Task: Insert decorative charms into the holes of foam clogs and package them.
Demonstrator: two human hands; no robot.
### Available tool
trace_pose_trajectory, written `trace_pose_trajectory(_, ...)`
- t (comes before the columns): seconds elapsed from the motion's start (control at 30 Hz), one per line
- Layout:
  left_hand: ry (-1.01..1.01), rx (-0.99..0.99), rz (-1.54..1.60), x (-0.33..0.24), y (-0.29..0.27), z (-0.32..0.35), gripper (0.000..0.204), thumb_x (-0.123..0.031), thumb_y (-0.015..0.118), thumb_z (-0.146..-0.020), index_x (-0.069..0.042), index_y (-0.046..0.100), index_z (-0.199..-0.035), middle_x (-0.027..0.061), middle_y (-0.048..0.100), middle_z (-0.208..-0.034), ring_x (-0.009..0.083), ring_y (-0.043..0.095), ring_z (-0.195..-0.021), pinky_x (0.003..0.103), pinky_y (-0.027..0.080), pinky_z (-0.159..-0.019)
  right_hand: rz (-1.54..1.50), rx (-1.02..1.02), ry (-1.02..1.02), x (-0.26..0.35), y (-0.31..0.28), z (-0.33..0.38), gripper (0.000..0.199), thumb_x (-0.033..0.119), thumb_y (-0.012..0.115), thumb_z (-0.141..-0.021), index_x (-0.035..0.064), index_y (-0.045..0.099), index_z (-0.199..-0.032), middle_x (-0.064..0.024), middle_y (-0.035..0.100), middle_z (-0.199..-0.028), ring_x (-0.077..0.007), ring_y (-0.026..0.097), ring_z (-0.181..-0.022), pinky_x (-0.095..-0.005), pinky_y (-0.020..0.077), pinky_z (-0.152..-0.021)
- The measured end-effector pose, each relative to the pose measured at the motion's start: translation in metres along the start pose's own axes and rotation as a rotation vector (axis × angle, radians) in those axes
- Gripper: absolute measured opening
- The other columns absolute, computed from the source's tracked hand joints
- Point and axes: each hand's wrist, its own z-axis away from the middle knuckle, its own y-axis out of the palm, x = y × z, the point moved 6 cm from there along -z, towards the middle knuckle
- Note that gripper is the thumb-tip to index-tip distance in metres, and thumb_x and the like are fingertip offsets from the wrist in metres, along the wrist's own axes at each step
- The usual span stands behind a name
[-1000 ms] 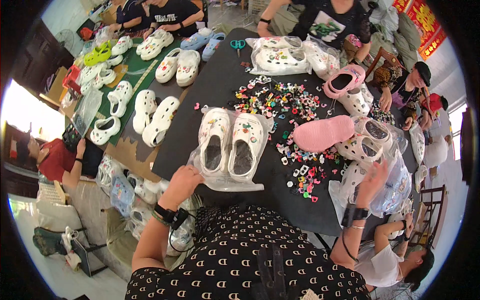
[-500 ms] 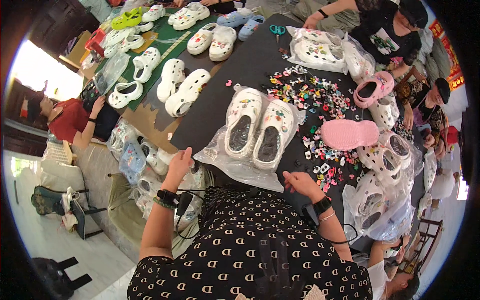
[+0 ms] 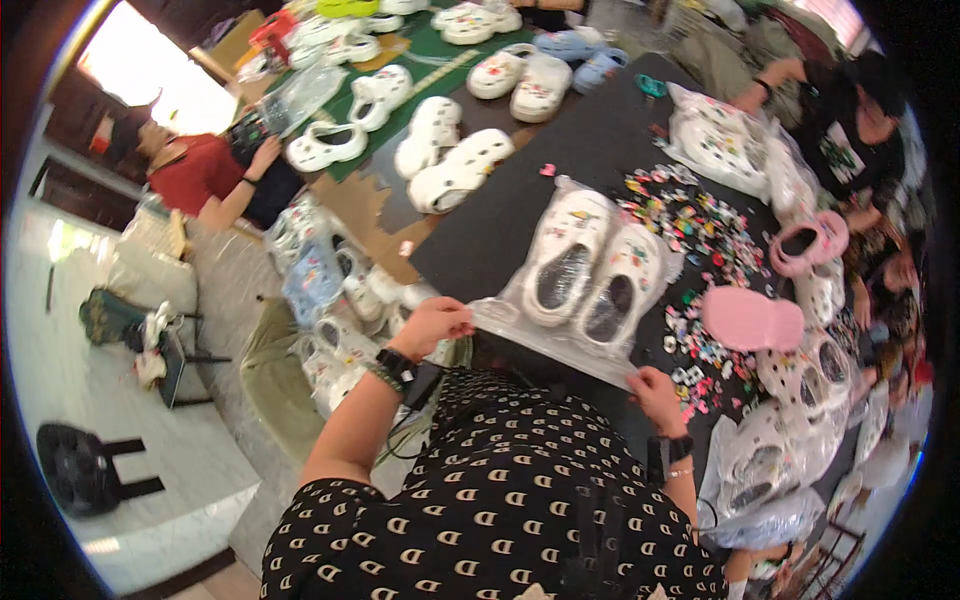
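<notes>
A pair of white clogs [image 3: 570,262] with small coloured charms lies inside a clear plastic bag [image 3: 560,345] at the near edge of the black table. The bag's near edge is stretched between my two hands. My left hand [image 3: 440,325] is closed on its left corner, fingertips pinched. At the right corner, my right hand [image 3: 656,392] grips the same edge with bent fingers. Both clogs lie side by side with their toes pointing away from me.
Loose charms [image 3: 705,225] are scattered right of the bag, around a pink clog [image 3: 752,318] lying sole up. Bagged white clogs [image 3: 765,455] are heaped at the right edge. More white clogs [image 3: 460,170] stand at the far left, and a green sack [image 3: 275,375] of bagged clogs is left of me. Other people sit around.
Both hands have closed on the corners of the bag's near edge, where before they were apart from it. The whole view has shifted, so the scene appears further right.
</notes>
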Motion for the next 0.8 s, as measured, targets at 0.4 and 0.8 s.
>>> trace_pose_trajectory(0.4, -0.076, 0.096, -0.239, -0.003, 0.02, 0.028, 0.031, -0.03, 0.057, -0.095, -0.002, 0.062, -0.083, 0.006, 0.067, -0.076, 0.013, 0.063, -0.069, 0.026, 0.049, -0.062, 0.522, -0.236, -0.253, 0.06, -0.023, 0.008, 0.016, 0.01, 0.07, -0.078, 0.0006, 0.059, -0.085, -0.0091, 0.057, -0.066, -0.0189, 0.056, -0.06, -0.0313, 0.0442, -0.057)
trace_pose_trajectory(0.8, 0.076, 0.082, -0.127, -0.028, 0.04, 0.036, 0.028, -0.022, 0.051, -0.096, -0.005, 0.055, -0.074, 0.0028, 0.056, -0.066, 0.0138, 0.057, -0.062, 0.026, 0.044, -0.061, 0.717, 0.241, -0.961, 0.237, 0.114, -0.002, 0.03, 0.028, 0.066, -0.084, 0.0013, 0.058, -0.093, -0.0155, 0.061, -0.088, -0.0337, 0.061, -0.086, -0.0416, 0.0498, -0.076)
